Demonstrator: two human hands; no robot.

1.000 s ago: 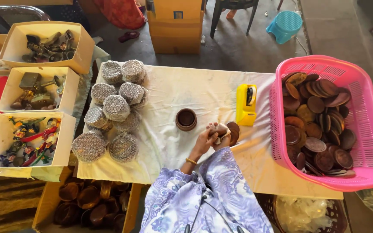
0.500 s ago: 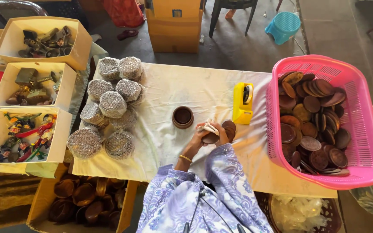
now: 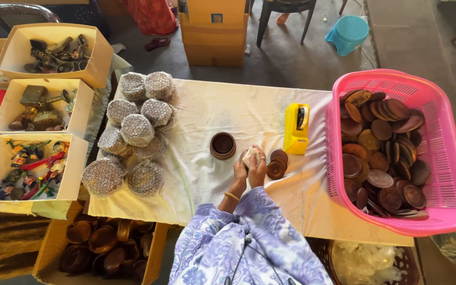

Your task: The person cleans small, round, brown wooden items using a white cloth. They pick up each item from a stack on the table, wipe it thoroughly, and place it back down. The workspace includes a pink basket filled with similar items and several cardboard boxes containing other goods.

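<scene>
- Wooden discs (image 3: 278,162) lie on the cloth (image 3: 196,174) just beside the hands; a small pale piece (image 3: 248,157) is pinched between the left hand (image 3: 240,170) and right hand (image 3: 258,168), fingers curled around it.
- If the hold is loosened, the piece could be dropped onto the cloth.
- The discs could be nudged by the right hand and slid towards the tape dispenser (image 3: 296,128).
- The small bowl (image 3: 222,145), near the left hand, could be knocked.
</scene>
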